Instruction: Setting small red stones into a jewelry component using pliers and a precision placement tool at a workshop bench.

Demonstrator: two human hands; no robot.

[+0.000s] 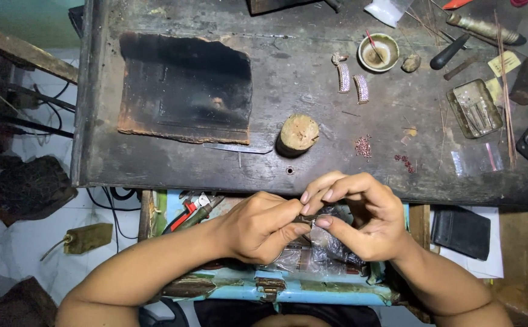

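Both hands meet just in front of the dark workbench (312,91). The left hand (258,227) and the right hand (361,218) press their fingertips (305,211) together, pinching a tiny piece (310,219) too small to name. To do this well, hold it steady and close. A wooden stump (298,133) stands beyond the fingers.

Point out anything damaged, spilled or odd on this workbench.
The dark mat has a torn, ragged top edge and frayed lower edge. Small reddish stones lie loose in little heaps on the bench, outside any dish.
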